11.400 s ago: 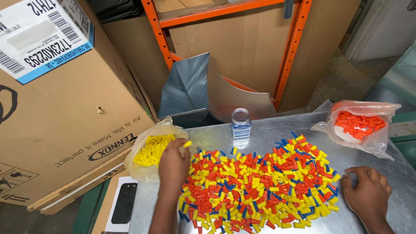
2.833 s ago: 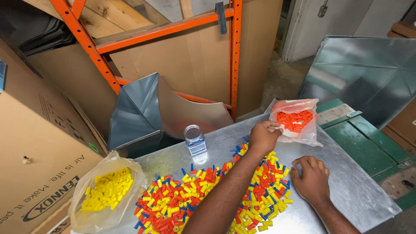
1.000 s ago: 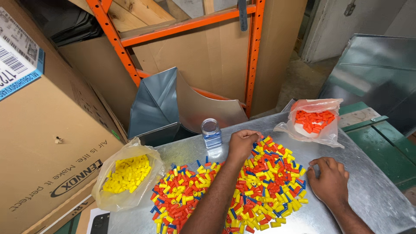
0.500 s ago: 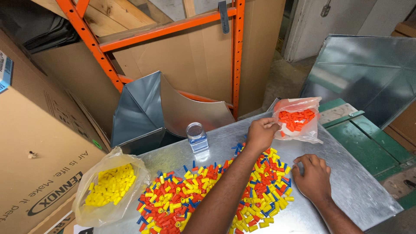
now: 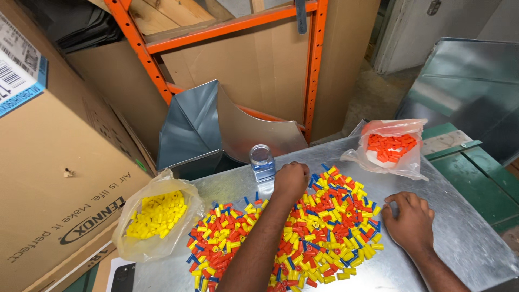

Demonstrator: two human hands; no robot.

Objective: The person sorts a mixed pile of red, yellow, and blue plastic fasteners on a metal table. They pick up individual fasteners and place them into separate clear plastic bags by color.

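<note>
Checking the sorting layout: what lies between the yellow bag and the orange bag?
In the head view, the mixed pile of connectors and the left hand lie between yellow bag and orange bag.

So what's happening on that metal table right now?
A person is working over a heap of small plastic caps, red, yellow and blue mixed, spread on a metal table. The left hand rests closed on the far edge of the heap, beside a small clear jar holding blue ones. The right hand lies on the table at the heap's right edge. A bag of yellow caps sits to the left, and a bag of orange-red caps at the far right.
</note>
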